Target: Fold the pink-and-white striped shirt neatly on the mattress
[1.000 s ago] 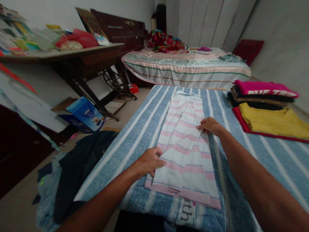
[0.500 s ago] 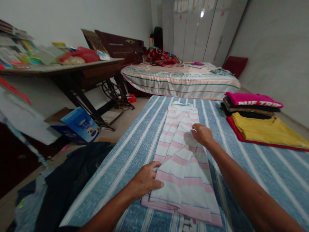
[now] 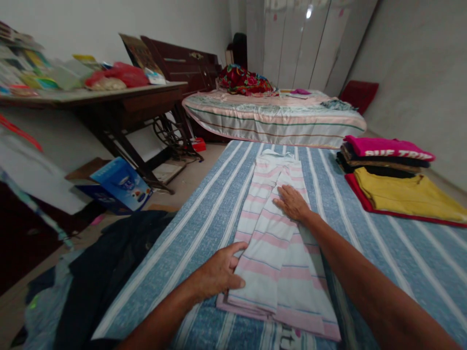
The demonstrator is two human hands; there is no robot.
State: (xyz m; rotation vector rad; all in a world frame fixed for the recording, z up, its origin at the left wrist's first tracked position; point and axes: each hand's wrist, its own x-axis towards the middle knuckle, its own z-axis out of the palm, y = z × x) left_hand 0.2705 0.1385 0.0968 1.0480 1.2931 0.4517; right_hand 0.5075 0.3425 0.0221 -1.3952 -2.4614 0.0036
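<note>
A white and pink striped shirt lies folded into a long narrow shape on the blue striped bed cover, its collar end away from me. My left hand is at the shirt's near left edge, thumb and forefinger spread apart and touching the cloth. Its other fingers are partly hidden. On the upper middle of the shirt rests my right hand, laid flat with the fingers stretched out.
Folded dark clothes with a pink top are stacked at right, behind a yellow garment on a red one. Dark clothing hangs at the left edge. A sewing-machine table and blue box stand left; another bed is behind.
My right hand has moved left from the shirt's right edge onto its middle and flattened there. The left hand has stayed at the near left edge. The view has shifted slightly.
</note>
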